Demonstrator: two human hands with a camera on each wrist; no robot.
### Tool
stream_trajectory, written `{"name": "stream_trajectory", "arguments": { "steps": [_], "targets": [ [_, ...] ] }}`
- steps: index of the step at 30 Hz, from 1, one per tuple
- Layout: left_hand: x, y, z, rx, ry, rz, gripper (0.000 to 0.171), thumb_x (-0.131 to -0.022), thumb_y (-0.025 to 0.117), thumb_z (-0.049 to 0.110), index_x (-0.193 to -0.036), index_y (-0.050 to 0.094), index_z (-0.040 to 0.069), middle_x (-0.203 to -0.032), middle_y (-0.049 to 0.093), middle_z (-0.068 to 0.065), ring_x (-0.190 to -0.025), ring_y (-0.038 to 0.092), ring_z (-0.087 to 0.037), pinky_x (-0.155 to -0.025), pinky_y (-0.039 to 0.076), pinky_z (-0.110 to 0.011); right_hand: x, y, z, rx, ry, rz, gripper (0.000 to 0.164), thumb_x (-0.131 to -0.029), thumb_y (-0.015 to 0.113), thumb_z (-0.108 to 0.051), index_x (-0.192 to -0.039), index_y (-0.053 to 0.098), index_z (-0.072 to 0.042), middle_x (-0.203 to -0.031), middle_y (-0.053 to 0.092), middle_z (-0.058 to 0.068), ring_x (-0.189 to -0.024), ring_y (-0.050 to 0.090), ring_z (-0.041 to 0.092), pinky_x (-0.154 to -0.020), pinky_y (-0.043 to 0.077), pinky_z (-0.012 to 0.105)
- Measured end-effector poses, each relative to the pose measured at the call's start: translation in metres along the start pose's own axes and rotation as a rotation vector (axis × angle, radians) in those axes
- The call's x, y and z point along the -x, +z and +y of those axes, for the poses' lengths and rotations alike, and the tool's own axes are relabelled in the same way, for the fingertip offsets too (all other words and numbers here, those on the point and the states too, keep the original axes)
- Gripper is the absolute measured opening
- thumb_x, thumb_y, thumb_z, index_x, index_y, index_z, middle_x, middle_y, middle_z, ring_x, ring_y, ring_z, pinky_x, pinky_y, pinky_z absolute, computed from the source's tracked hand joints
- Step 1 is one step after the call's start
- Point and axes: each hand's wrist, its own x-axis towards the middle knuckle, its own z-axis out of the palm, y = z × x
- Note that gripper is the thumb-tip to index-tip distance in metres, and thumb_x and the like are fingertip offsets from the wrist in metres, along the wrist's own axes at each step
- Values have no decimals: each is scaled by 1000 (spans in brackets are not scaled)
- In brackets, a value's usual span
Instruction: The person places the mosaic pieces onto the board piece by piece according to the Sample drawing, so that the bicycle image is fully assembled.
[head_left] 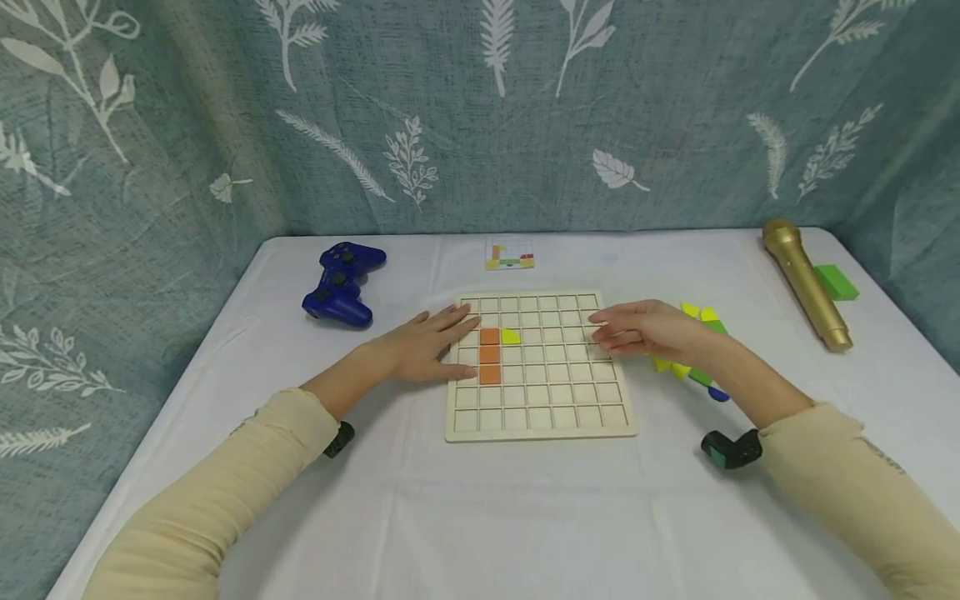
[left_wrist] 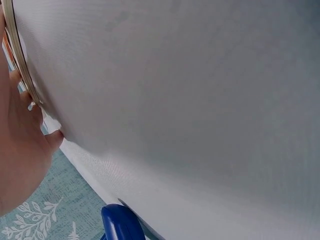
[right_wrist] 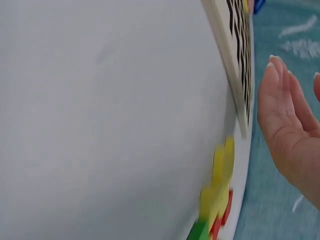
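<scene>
A pale wooden grid board (head_left: 542, 434) lies on the white cloth. Three orange square tiles (head_left: 490, 355) form a column near its left side, and a yellow tile with one rounded corner (head_left: 510, 337) sits right of the top one. My left hand (head_left: 423, 348) rests at the board's left edge, fingers spread towards the orange tiles. Over the right edge hovers my right hand (head_left: 651, 328), its fingers extended and nothing visible between them; the right wrist view shows the same hand (right_wrist: 292, 117) raised beside the board. Loose yellow and green pieces (head_left: 701, 377) lie partly hidden beneath the right wrist.
A small coloured pattern card (head_left: 510, 253) lies behind the board. To the left is a blue game controller (head_left: 341, 283). At the far right, a gold microphone (head_left: 806, 285) lies beside a green block (head_left: 836, 282). A patterned curtain (head_left: 525, 150) hangs behind the table.
</scene>
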Motion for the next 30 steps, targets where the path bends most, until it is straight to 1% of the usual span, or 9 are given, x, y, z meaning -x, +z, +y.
{"name": "stream_trajectory", "arguments": {
  "steps": [5, 7, 15, 17, 21, 24, 27, 28, 30],
  "targets": [
    [0, 0, -1, 8, 0, 2, 88, -90, 41, 68, -155, 5, 21, -159, -3, -4, -144, -5, -22, -113, 2, -49, 16, -20, 2, 37, 11, 61, 50, -102, 47, -17, -143, 33, 8, -129, 53, 19, -106, 61, 19, -93, 47, 32],
    [0, 0, -1, 8, 2, 4, 88, -90, 41, 68, -155, 5, 20, -159, -3, -4, -144, -4, -22, -113, 2, -49, 23, -27, 4, 43, 14, 87, 51, -102, 47, -18, -144, 33, 7, -130, 53, 19, -107, 61, 18, -93, 47, 33],
    [0, 0, -1, 10, -2, 2, 88, -90, 42, 68, -155, 5, 21, -159, -3, -3, -144, -5, -22, -114, 1, -48, 44, -60, 16, 58, 15, 184, 58, -102, 48, -23, -146, 27, 7, -115, 61, 5, -101, 63, 9, -91, 47, 27],
    [0, 0, -1, 14, 2, 4, 88, -90, 42, 68, -155, 6, 20, -159, -3, -4, -144, -5, -22, -114, 1, -49, 49, -67, 19, 66, 11, 209, 59, -102, 49, -23, -146, 26, 8, -115, 61, 6, -100, 62, 8, -92, 47, 27],
    [0, -1, -1, 16, 3, 2, 88, -90, 42, 68, -155, 6, 21, -159, -3, -4, -144, -4, -22, -114, 1, -49, 57, -79, 26, 129, 6, 242, 62, -102, 49, -25, -146, 24, 10, -118, 60, 8, -99, 62, 6, -91, 47, 26],
    [0, -1, -1, 16, 2, 3, 88, -90, 41, 69, -155, 5, 21, -159, -3, -3, -144, -5, -22, -113, 1, -49, 62, -87, 29, 173, 2, 258, 63, -101, 49, -27, -145, 24, 10, -116, 61, 4, -97, 62, 3, -89, 48, 25],
    [0, -1, -1, 16, 7, 11, 88, -90, 41, 69, -155, 6, 20, -159, -3, -4, -144, -4, -22, -113, 2, -49, 66, -93, 30, 180, -6, 271, 63, -101, 50, -28, -146, 24, 10, -112, 62, -1, -97, 62, 3, -88, 49, 24],
    [0, -1, -1, 17, 8, 12, 89, -90, 41, 69, -155, 6, 20, -159, -3, -4, -144, -4, -22, -113, 2, -50, 68, -95, 30, 186, -9, 274, 64, -101, 50, -28, -146, 24, 10, -112, 62, -2, -97, 62, 2, -87, 49, 24],
    [1, -1, -1, 19, 9, 13, 88, -90, 41, 69, -155, 6, 20, -159, -2, -4, -144, -4, -22, -113, 1, -50, 70, -97, 31, 205, -10, 277, 65, -101, 50, -30, -146, 25, 10, -116, 61, 2, -98, 62, 2, -87, 49, 24]
  ]
}}
